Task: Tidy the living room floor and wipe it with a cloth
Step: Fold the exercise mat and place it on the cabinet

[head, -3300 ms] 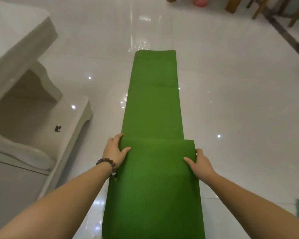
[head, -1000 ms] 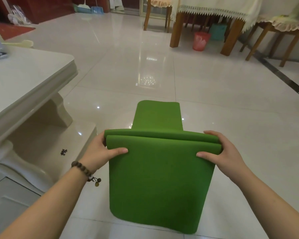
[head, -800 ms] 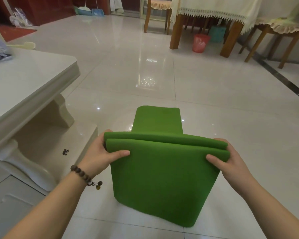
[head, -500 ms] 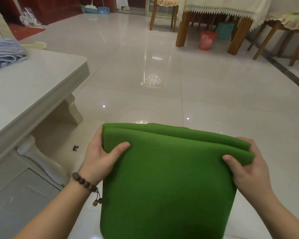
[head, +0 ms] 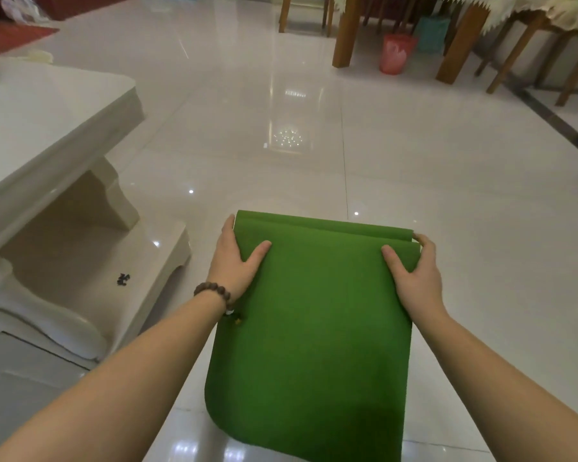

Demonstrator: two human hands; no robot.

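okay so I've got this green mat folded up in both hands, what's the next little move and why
Probably square up the far edges: the layers of the green mat sit offset at the top right, near your right hand. Your left hand grips the other corner, so both can align them before carrying it off.

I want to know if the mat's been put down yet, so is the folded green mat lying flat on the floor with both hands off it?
No, the left hand and right hand each grip a top corner of the folded green mat.

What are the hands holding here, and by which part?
Both hold the folded green mat: left hand pinches its upper left corner, right hand its upper right corner.
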